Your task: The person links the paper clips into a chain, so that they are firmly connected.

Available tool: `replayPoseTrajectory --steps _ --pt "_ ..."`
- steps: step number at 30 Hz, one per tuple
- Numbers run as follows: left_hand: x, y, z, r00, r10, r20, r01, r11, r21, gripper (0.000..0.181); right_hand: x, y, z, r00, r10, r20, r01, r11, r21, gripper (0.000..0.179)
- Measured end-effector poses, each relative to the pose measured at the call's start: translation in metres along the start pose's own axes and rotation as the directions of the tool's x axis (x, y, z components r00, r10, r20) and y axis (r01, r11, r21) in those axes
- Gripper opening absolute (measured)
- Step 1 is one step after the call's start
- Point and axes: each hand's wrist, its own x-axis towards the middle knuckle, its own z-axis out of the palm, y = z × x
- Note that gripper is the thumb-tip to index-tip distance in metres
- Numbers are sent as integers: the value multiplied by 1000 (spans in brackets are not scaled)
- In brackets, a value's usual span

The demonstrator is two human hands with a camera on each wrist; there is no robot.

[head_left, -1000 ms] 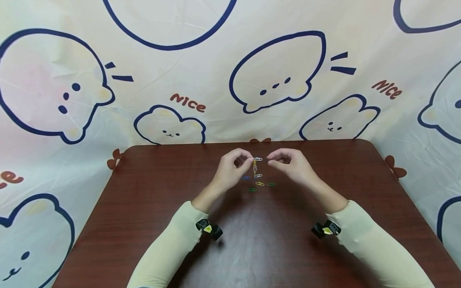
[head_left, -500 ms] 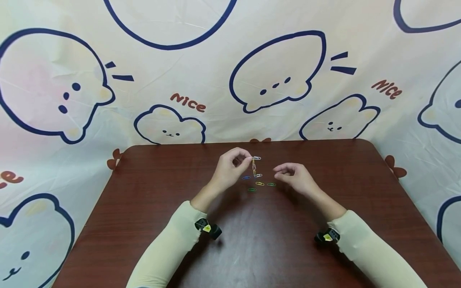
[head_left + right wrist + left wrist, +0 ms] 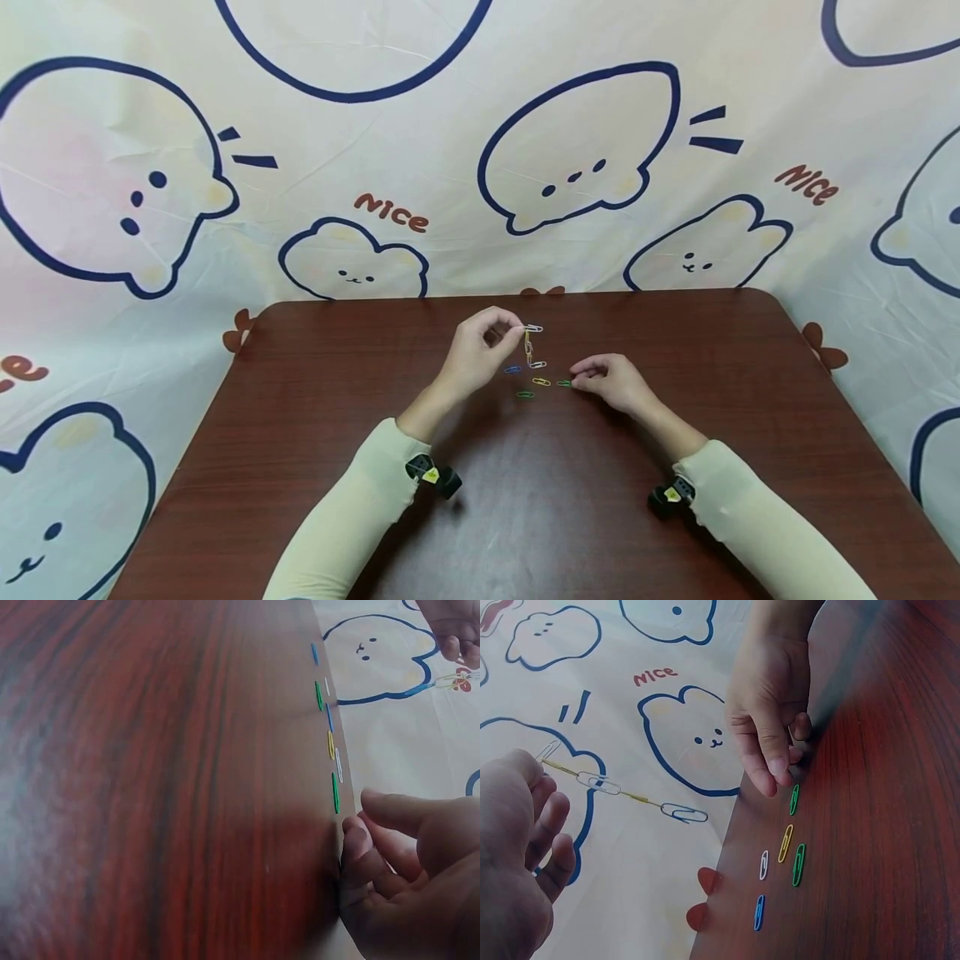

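My left hand (image 3: pixel 480 350) pinches the end of a paper clip chain (image 3: pixel 598 782) between thumb and forefinger. Its links are white, yellow and a bluish one, and it hangs down in the head view. My right hand (image 3: pixel 615 383) is low over the table, thumb and forefinger apart, beside a green paper clip (image 3: pixel 565 383). In the left wrist view its fingertips end just short of that clip; whether they touch it I cannot tell. Also lying loose are a yellow paper clip (image 3: pixel 541 382), a second green paper clip (image 3: pixel 525 394), a blue paper clip (image 3: pixel 512 369) and a white paper clip (image 3: pixel 764 865).
The brown wooden table (image 3: pixel 480 517) carries the loose clips near its far side. Behind it hangs a pale cloth backdrop (image 3: pixel 450 150) with cartoon animals. Each sleeve has a small black camera (image 3: pixel 447 482) strapped at the wrist.
My right hand has come away from the chain, moving down and toward the near green clip. My left hand stays almost still, keeping its pinch on the chain.
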Motion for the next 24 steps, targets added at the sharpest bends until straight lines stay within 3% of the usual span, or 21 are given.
replayPoseTrajectory --steps 17,24 --pt "-1 -4 4 1000 -27 7 27 999 -20 4 5 -5 10 998 48 -43 -53 992 -118 12" --pt "4 -41 10 1000 10 17 -10 1000 -29 6 8 -10 14 999 12 -47 -20 984 -176 8"
